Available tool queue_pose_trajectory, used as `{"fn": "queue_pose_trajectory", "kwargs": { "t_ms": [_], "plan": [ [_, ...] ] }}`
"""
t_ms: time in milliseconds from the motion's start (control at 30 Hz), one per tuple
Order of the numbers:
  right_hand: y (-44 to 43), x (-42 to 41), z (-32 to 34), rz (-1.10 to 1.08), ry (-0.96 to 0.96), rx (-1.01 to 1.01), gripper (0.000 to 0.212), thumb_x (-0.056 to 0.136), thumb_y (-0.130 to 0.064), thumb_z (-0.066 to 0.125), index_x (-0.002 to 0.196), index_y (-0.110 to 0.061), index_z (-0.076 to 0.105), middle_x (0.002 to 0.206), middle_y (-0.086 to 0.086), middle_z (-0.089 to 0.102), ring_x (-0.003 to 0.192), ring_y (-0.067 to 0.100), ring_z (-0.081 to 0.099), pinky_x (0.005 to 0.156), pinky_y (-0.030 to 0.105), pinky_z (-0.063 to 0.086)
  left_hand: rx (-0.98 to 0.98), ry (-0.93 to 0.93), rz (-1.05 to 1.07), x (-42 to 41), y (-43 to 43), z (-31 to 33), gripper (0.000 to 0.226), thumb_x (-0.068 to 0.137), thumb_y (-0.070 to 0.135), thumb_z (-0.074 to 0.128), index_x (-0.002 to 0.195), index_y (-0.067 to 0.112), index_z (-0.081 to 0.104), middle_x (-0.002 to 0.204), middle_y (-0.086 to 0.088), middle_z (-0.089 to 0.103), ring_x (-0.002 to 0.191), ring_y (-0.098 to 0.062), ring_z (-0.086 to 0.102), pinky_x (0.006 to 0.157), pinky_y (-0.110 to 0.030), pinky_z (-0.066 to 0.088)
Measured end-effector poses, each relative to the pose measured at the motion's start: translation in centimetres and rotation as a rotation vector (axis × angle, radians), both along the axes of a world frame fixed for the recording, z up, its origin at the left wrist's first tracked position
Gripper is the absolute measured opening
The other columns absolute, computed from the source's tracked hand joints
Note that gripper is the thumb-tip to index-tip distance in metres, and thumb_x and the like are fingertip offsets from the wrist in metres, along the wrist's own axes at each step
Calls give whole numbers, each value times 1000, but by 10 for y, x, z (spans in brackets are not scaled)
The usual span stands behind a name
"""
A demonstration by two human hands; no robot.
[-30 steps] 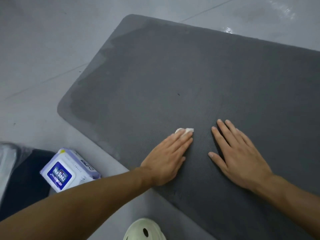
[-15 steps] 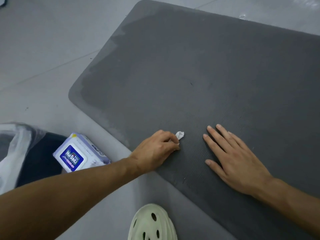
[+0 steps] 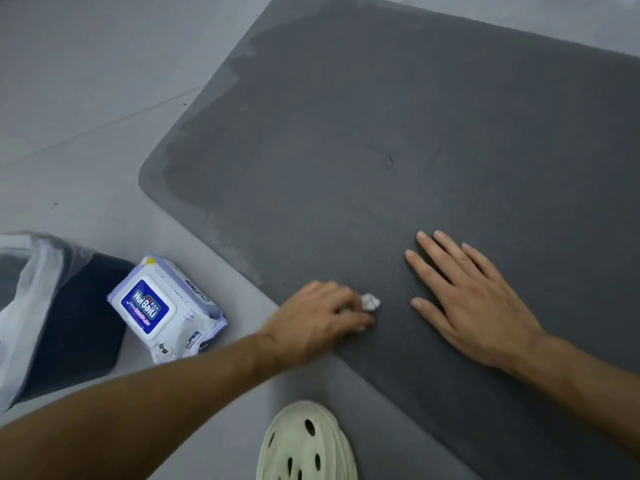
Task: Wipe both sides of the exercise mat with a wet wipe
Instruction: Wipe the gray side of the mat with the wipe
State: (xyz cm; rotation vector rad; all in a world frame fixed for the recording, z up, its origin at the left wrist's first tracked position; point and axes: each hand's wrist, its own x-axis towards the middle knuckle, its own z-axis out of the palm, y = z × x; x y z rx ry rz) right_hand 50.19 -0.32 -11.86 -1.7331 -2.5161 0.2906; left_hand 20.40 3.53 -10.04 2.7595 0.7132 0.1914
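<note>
**Step in hand: wiping the upper face, near edge.**

The left hand (image 3: 322, 317), lower centre of the frame, has its fingers curled round a bunched wet wipe (image 3: 370, 302); a white tuft shows past the knuckles, touching the exercise mat (image 3: 415, 133). The right hand (image 3: 474, 303) lies flat on the mat just to the right, fingers straight and spread, holding nothing.

Recommended procedure, as judged from this view:
- Unfold the wipe before the next stroke. A wadded wipe presents little contact area.
- Use the flat right hand as the anchor so the mat does not creep on the smooth floor (image 3: 86, 81).
- Work in overlapping strokes toward the left edge. A paler band follows that edge and the rounded corner at centre left, while the inner area is darker. The band probably marks unwiped surface.
- The underside is not visible; it appears the mat has yet to be turned.

**Materials and shapes.**

- Mat: dark grey, likely foam, with fine parallel ribbing that is clearest near the hands. Ribs will hold dirt, so stroke along them.
- Wipe pack (image 3: 166, 310), lower left: soft film pouch, rigid white flip lid, blue label.
- Bin (image 3: 69, 323), far left: dark, with a thin translucent liner.
- Clog (image 3: 306, 445), bottom centre: pale green, moulded, perforated.
</note>
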Motion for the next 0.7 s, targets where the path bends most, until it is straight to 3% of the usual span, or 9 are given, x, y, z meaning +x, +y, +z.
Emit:
{"fn": "queue_pose_trajectory", "kwargs": {
  "t_ms": [100,167,267,333,433,533,633,700],
  "plan": [
    [11,-3,1,-72,24,-3,69,106,-58,24,164,-20,30,173,5,16,161,23,11,126,44,19,79,-8,267,-20,38,0,24,99,24,60,120,23,72,116,-3,65,98,-27,58,83,-37,49],
    [14,-4,0,-100,26,-3,69,106,-58,23,164,-20,30,173,5,18,160,23,13,125,44,22,98,17,460,-35,64,-2,26,102,20,58,124,18,71,122,-6,66,103,-32,61,86,-46,54],
    [13,-5,-1,-95,4,13,69,106,-58,22,163,-19,32,173,5,20,160,25,14,124,45,23,52,100,584,-57,77,-2,42,107,29,47,147,17,55,151,-13,51,136,-35,51,109,-54,45],
    [12,-5,-2,-93,-9,24,69,107,-58,22,163,-18,32,172,6,20,160,25,14,124,45,23,-10,251,492,-63,66,-2,58,106,53,38,160,32,36,169,-18,19,156,-35,20,127,-50,21],
    [12,-5,-2,-91,-11,30,69,107,-57,22,163,-18,31,172,6,20,160,25,14,125,46,23,-55,344,494,-61,48,-7,71,102,70,27,164,40,12,172,-9,-15,159,-27,-12,129,-46,3],
    [13,-4,-3,-90,-10,22,69,107,-58,22,163,-18,31,172,6,20,160,25,13,125,46,23,-69,342,519,-53,39,-8,81,102,70,27,166,26,5,173,-6,-14,159,-22,-12,129,-47,6],
    [12,-5,-3,-89,-16,19,70,107,-58,23,164,-18,30,173,6,19,161,25,13,126,46,23,-39,329,254,-41,17,-8,82,102,68,31,166,18,16,173,-14,2,160,-27,-1,128,-50,15],
    [13,-5,-2,-93,-12,17,70,106,-58,22,163,-18,31,173,6,20,160,24,13,126,46,23,-53,325,77,-26,-6,-6,80,103,66,30,166,18,15,172,-16,3,160,-29,-1,129,-47,9]
  ]
}}
